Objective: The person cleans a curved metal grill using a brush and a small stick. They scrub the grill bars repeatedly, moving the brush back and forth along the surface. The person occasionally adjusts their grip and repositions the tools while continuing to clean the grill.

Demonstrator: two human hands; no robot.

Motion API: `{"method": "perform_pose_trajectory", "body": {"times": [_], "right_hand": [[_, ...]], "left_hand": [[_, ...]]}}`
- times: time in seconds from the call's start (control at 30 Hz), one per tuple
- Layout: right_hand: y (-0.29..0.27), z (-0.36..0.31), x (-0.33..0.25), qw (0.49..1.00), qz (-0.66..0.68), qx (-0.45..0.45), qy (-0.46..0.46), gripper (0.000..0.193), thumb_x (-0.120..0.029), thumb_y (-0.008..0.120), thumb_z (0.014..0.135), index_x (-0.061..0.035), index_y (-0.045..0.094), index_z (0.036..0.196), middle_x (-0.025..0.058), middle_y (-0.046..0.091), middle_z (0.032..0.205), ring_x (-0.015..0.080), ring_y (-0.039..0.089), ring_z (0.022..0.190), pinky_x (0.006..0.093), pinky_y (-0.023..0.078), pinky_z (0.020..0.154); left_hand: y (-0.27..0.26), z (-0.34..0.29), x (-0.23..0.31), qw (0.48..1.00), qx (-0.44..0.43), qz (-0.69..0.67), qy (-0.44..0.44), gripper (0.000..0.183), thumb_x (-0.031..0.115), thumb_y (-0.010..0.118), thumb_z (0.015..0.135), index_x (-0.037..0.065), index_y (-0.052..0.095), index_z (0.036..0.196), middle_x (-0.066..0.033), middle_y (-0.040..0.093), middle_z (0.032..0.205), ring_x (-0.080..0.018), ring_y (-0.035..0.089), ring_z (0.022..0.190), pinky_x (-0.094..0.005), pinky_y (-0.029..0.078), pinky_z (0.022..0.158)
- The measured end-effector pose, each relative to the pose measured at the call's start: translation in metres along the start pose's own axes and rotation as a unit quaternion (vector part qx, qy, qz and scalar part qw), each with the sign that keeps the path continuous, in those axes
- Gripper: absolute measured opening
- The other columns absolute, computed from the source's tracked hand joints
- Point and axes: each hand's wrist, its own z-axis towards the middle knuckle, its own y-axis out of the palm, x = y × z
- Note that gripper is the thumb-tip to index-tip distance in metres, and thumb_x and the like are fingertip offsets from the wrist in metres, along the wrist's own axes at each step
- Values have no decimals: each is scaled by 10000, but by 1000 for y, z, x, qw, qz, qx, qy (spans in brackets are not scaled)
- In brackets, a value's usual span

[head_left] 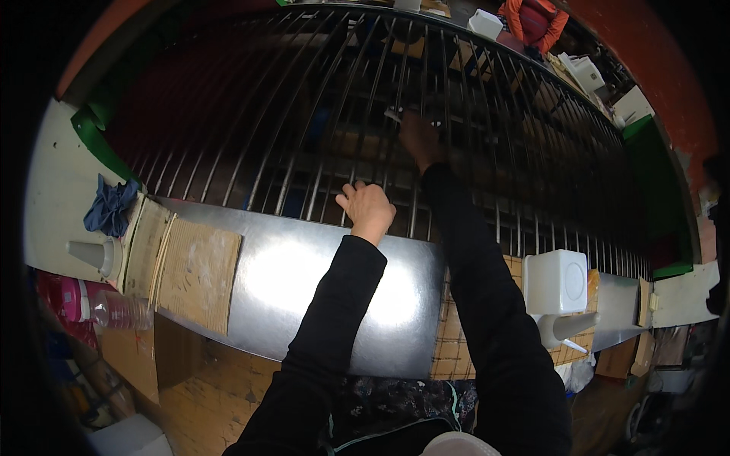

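Observation:
Long parallel metal rods [285,178] stretch away from a shiny steel ledge [395,296] over a dark space. My left hand [368,211] rests on the rods' near ends, just past the ledge, its thumb and fingers apart and slightly bent. Farther out and to the right, my right hand [420,140] reaches low over the rods in shadow. Its fingers are closed around something mostly covered by the hand. A small pale metallic bit [393,114] shows at its fingertips; its kind is too dark to make out.
Corrugated cardboard [199,273] lies left on the ledge, near a blue cloth [112,205] and a grey cone [87,253]. At right stand a white plastic container [559,281] and another cone [576,325]. Beyond the rods is a person in orange sleeves [536,23].

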Motion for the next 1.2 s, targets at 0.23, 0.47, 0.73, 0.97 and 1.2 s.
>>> {"method": "perform_pose_trajectory", "body": {"times": [0.23,0.47,0.73,0.97,1.2], "right_hand": [[-22,-38,-6,995,-39,-91,-20,124,-185,525,785,-116,579,872,157,613,824,356,586,826,474,463,680],[10,37,15,997,-50,-12,-63,151,-133,562,729,-93,585,872,159,608,827,357,581,841,466,462,691],[13,89,9,999,-37,-3,0,189,-87,562,739,-55,597,922,162,615,868,342,593,844,458,467,715],[-1,49,5,995,-72,-75,-6,152,-142,561,762,-87,584,901,144,615,895,325,589,889,444,471,730],[10,75,10,994,-81,-69,10,144,-146,586,756,-81,577,885,141,609,916,322,580,908,450,465,729]], "left_hand": [[-2,3,4,999,-6,-1,-33,169,116,691,623,57,697,781,-141,572,1033,-314,413,1041,-394,261,842],[2,-2,5,998,67,10,-15,171,121,658,625,46,696,773,-138,577,989,-317,421,1017,-403,270,824],[2,5,6,997,69,-11,-21,204,134,698,559,27,689,732,-151,577,988,-332,423,1013,-408,273,806],[1,1,7,997,81,6,-21,126,92,643,631,51,695,738,-125,582,956,-302,429,995,-389,268,800],[-4,1,7,997,65,15,-26,130,94,648,635,51,699,747,-126,580,981,-302,424,1003,-388,268,805]]}}
